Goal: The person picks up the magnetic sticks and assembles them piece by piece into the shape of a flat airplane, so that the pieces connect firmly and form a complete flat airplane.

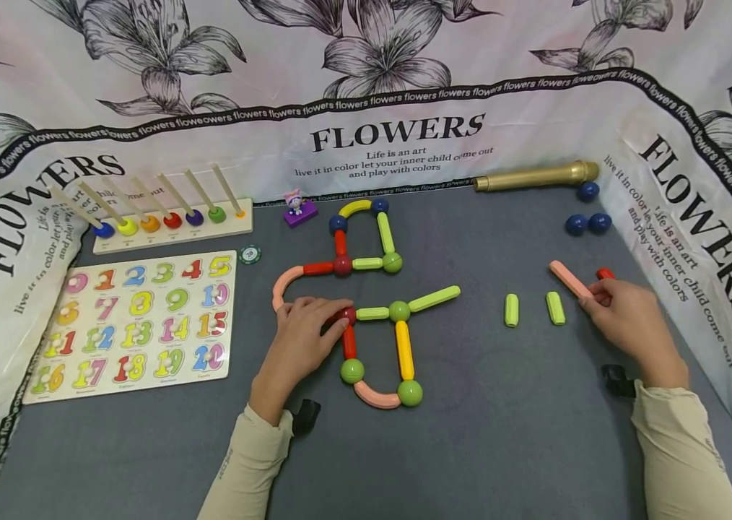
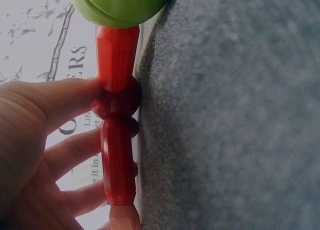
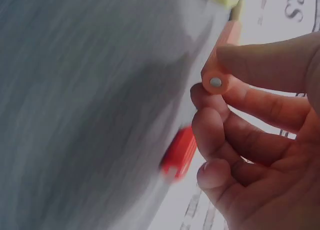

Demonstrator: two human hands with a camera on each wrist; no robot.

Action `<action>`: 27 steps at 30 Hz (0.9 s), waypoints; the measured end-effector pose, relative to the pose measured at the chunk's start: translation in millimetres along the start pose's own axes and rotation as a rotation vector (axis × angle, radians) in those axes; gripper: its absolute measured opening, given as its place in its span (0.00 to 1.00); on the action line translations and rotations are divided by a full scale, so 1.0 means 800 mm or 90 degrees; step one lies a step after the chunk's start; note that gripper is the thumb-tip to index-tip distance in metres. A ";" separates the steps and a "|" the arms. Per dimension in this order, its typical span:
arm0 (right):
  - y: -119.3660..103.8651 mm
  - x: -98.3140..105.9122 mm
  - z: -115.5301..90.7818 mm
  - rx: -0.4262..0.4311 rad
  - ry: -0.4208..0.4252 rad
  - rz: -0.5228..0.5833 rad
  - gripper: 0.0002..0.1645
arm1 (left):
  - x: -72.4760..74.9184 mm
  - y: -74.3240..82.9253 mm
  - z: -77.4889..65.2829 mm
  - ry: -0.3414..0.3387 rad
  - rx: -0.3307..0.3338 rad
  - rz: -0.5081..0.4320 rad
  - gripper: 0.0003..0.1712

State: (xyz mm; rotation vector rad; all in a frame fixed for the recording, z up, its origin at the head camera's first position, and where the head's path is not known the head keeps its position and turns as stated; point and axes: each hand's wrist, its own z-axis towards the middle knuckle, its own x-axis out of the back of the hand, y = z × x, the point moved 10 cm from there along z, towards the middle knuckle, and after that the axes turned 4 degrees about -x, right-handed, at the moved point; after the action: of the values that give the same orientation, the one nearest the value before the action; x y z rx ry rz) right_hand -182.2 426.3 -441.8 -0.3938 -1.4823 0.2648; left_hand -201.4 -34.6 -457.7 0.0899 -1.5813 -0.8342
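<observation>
My left hand (image 1: pixel 304 343) pinches a red ball (image 1: pixel 348 315) in a figure of magnetic rods and balls. In the left wrist view, the thumb lies on that red ball (image 2: pixel 116 101), between two red rods. A green ball (image 2: pixel 120 5) is at the top there. My right hand (image 1: pixel 622 318) grips a straight salmon-coloured magnetic rod (image 1: pixel 567 278) between thumb and fingers. Its silver magnet end (image 3: pixel 215 82) faces the right wrist camera. Close by the right fingers lies a red rod (image 1: pixel 605 274), and two short light-green rods (image 1: pixel 512 310) lie to their left.
Farther back is the upper loop's green ball (image 1: pixel 392 262). At left are a number board (image 1: pixel 138 325) and a peg stand (image 1: pixel 174 235); a chip (image 1: pixel 250 254) and small figurine (image 1: pixel 294 204) stand nearby. A gold tube (image 1: pixel 535 176) and blue balls (image 1: pixel 577 224) lie back right.
</observation>
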 end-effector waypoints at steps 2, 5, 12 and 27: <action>-0.017 -0.005 0.005 0.014 -0.004 0.011 0.11 | 0.000 0.000 0.000 0.000 0.001 0.001 0.22; -0.045 -0.014 0.012 0.041 -0.011 0.032 0.11 | 0.000 0.000 0.000 -0.001 0.002 0.001 0.21; -0.103 -0.031 0.022 0.116 -0.020 0.054 0.09 | 0.000 -0.001 0.001 -0.004 0.006 0.003 0.21; -0.203 -0.074 0.064 0.175 -0.159 0.068 0.11 | 0.003 0.000 0.004 0.005 0.001 -0.010 0.20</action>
State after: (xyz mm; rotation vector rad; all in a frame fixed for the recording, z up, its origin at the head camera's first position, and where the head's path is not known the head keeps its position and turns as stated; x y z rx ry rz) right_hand -248.3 259.4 -426.8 -0.2238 -1.6437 0.6138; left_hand -204.8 -34.3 -455.5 0.1074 -1.5758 -0.8436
